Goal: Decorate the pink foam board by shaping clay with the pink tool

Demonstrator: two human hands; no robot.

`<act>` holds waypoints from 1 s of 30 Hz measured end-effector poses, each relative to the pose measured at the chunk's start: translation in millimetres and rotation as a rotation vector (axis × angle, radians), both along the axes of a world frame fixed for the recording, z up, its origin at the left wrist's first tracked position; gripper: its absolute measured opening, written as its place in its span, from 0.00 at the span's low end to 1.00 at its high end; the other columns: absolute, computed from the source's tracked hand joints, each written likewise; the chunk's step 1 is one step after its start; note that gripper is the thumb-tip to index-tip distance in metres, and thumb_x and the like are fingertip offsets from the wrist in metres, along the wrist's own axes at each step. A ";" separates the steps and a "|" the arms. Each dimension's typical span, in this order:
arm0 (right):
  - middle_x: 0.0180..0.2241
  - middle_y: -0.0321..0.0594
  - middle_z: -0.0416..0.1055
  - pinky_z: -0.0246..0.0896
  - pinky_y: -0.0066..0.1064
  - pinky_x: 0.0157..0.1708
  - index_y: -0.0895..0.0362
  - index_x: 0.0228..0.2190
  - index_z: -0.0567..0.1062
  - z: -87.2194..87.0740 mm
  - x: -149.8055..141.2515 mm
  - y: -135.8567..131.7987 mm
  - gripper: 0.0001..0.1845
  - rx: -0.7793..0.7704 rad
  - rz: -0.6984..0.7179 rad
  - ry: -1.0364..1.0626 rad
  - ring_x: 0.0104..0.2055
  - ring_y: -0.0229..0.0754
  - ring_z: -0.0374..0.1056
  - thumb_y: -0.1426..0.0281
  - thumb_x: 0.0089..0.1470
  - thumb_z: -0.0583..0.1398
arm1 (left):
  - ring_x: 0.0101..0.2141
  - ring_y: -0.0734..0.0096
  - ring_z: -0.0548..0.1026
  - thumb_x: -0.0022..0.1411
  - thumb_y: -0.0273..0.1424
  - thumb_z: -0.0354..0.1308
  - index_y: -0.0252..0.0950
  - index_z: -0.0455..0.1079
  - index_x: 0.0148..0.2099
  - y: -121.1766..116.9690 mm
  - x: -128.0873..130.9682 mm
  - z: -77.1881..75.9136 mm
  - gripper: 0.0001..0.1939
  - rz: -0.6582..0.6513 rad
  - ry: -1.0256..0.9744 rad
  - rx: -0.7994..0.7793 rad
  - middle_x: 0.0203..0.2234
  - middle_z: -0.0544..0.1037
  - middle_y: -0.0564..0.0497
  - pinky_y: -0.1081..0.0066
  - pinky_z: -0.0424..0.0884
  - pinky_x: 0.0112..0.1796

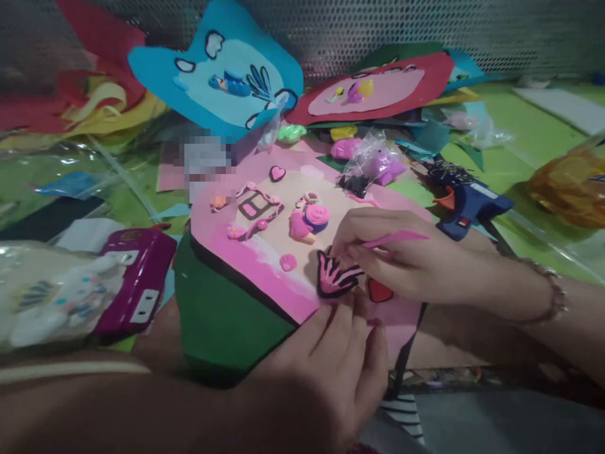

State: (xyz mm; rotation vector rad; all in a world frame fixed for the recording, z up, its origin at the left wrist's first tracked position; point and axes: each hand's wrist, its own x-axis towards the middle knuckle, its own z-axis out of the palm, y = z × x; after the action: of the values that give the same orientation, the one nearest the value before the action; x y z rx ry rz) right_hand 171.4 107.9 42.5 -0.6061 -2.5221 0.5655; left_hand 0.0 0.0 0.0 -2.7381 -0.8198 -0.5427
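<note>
A pink card panel (265, 277) with dark edges lies in front of me, decorated with soft-clay pieces. Near its lower right side sits a fan-shaped pink clay piece outlined in black (333, 277). My right hand (397, 255) is closed around a thin pink pointed strip, which looks like a modelling tool (397, 238); its fingertips touch the fan's upper edge. From below, my left hand (331, 366) rests stretched fingers on the card against the fan's lower edge. A red heart outlined in black (379, 290) is partly covered by my right hand. A clay figure with a pink swirl (309, 217) sits above the fan.
Dark green card (227, 315) shows under the panel. To the right lie a blue glue gun (477, 205) and an orange bag (571, 189). A purple case (135, 277) is at left. Blue (165, 69) and red (302, 113) decorated cutouts stand behind, near bagged clay (378, 164).
</note>
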 end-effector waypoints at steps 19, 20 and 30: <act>0.31 0.40 0.71 0.62 0.25 0.33 0.58 0.33 0.69 3.3 -1.0 -2.9 0.12 0.007 -0.018 -0.023 0.34 0.35 0.66 0.83 0.54 0.50 | 0.51 0.48 0.70 0.65 0.25 0.54 0.24 0.68 0.51 0.2 0.2 2.2 0.14 -0.004 0.031 0.006 0.48 0.73 0.32 0.56 0.71 0.48; 0.31 0.40 0.72 0.62 0.25 0.33 0.59 0.33 0.69 3.3 -1.0 -2.9 0.12 0.006 -0.002 -0.025 0.34 0.35 0.66 0.83 0.54 0.49 | 0.52 0.49 0.70 0.65 0.26 0.54 0.24 0.68 0.51 -0.2 0.2 2.3 0.14 -0.001 0.038 0.009 0.48 0.73 0.32 0.57 0.71 0.48; 0.31 0.39 0.72 0.62 0.24 0.33 0.59 0.32 0.69 2.7 -1.6 -2.9 0.12 -0.006 0.005 -0.017 0.35 0.34 0.66 0.83 0.53 0.49 | 0.52 0.47 0.69 0.65 0.25 0.52 0.25 0.67 0.52 -0.5 -1.4 0.9 0.15 -0.015 0.052 0.000 0.49 0.73 0.33 0.56 0.70 0.49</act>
State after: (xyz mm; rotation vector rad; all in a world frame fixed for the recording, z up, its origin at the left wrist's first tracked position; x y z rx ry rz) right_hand 169.8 105.0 45.2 -0.6087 -2.5392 0.5721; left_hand -1.4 -0.5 0.9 -2.7486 -0.7871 -0.4716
